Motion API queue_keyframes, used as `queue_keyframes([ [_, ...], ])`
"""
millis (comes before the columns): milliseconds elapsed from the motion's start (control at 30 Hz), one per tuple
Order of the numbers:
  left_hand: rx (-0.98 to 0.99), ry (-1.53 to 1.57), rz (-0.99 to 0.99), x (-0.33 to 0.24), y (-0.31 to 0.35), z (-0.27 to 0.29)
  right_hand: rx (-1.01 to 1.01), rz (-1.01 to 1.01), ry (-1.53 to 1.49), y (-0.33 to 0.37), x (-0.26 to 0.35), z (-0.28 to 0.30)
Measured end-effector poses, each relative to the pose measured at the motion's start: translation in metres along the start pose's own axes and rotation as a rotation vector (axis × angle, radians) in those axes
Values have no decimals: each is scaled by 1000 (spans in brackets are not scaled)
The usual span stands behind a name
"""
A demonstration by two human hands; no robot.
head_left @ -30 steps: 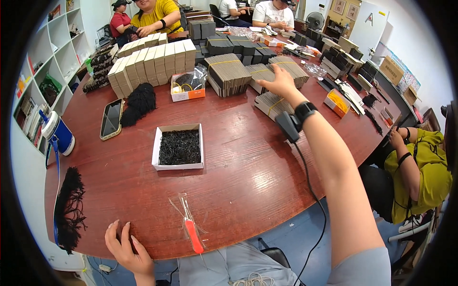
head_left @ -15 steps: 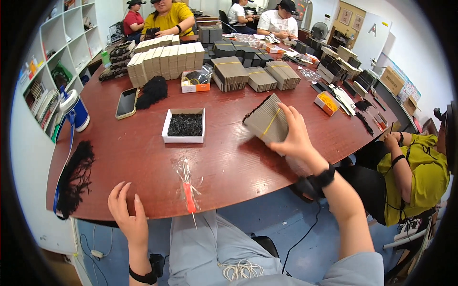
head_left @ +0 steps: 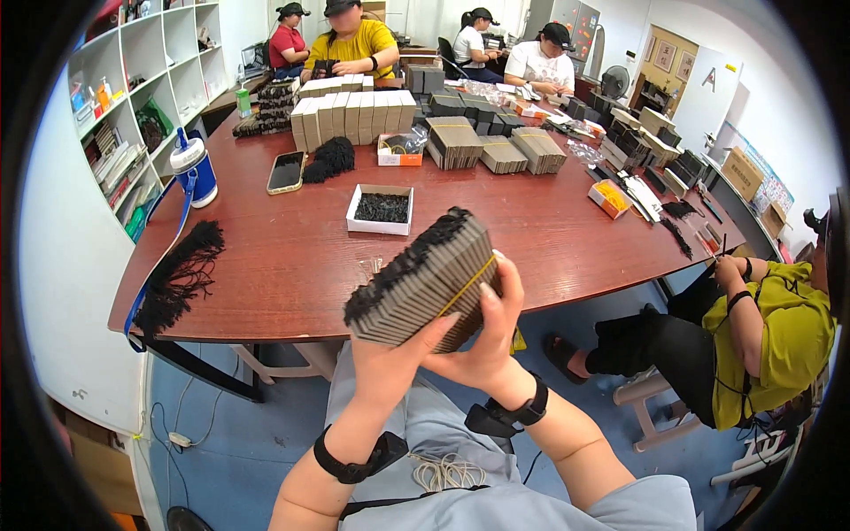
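The stack of grey cards (head_left: 425,292) is positioned in front of the person, raised at the near edge of the surface (head_left: 274,234) and tilted, its left end lower than its right. A yellow band (head_left: 469,283) runs across the cards. The long upper edge of the stack carries a fuzzy black fringe (head_left: 407,259).

Both grips are engaged on the stack. The left grip (head_left: 388,365) supports the lower left end, its thumb lying along the near face (its other fingers are hidden behind the cards). The right grip (head_left: 492,341) clasps the right end, fingertips near the band. Each wrist carries a black strap with a small black unit.

A white box (head_left: 378,227) of short black pieces sits on the surface beyond the stack, apart from it. Farther back stand three banded stacks of similar cards, and to their left an orange-and-white box (head_left: 400,160). A phone (head_left: 286,173) lies face up beside a black bundle of yarn (head_left: 334,159). A blue-and-white bottle (head_left: 197,177) stands near the left edge; a long black tassel (head_left: 183,274) lies in front of it.
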State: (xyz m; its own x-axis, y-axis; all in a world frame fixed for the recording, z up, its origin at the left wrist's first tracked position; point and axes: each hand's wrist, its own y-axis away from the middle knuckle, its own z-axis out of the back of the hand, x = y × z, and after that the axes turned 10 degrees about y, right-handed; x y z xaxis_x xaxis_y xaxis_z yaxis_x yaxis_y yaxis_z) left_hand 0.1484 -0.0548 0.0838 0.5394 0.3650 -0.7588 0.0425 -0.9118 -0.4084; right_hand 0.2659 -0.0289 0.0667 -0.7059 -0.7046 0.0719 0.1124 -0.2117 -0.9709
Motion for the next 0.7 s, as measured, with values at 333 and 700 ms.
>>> queue_keyframes([
  [333,-50,377,173,-10,16,45,436,-297,-376,-51,3,53],
  [700,159,-133,60,-14,-3,56,683,-304,-569,-82,-16,52],
])
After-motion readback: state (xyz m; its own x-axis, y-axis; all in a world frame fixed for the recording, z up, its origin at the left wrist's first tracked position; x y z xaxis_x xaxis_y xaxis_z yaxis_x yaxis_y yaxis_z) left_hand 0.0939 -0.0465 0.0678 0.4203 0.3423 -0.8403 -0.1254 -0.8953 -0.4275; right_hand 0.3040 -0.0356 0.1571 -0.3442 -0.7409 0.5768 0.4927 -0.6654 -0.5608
